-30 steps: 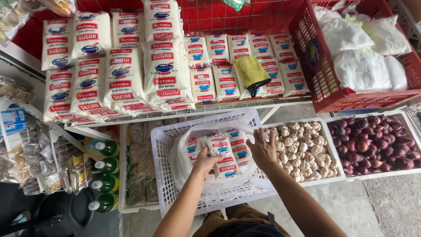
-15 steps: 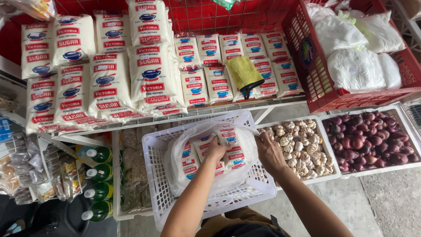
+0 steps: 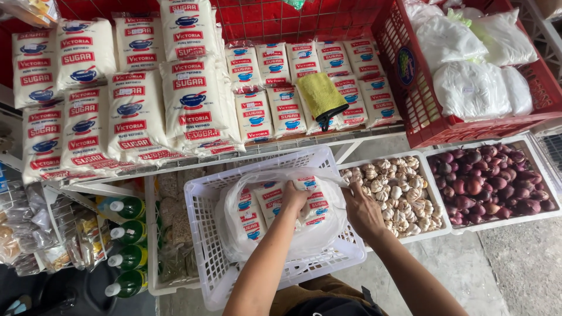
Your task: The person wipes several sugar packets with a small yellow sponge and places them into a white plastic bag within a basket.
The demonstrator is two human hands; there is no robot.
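A white plastic basket [image 3: 202, 234] sits in front of me with a clear plastic bag [image 3: 234, 228] inside it. The bag holds several small white packets with red and blue print [image 3: 253, 213]. My left hand [image 3: 294, 199] reaches into the bag's mouth and closes on one of those packets. My right hand [image 3: 363, 212] grips the bag's right edge at the basket's rim and holds it apart.
Large and small white packets [image 3: 193, 93] lie on a red shelf behind, with a yellow cloth [image 3: 321, 96] on them. A red crate [image 3: 421, 126] holds white bags. White trays carry garlic [image 3: 398, 190] and red onions [image 3: 489, 181]. Green bottles [image 3: 126, 246] stand at left.
My view has shifted slightly. My left hand has gone deeper into the bag onto a packet, and my right hand has moved from the bag's top to its right edge.
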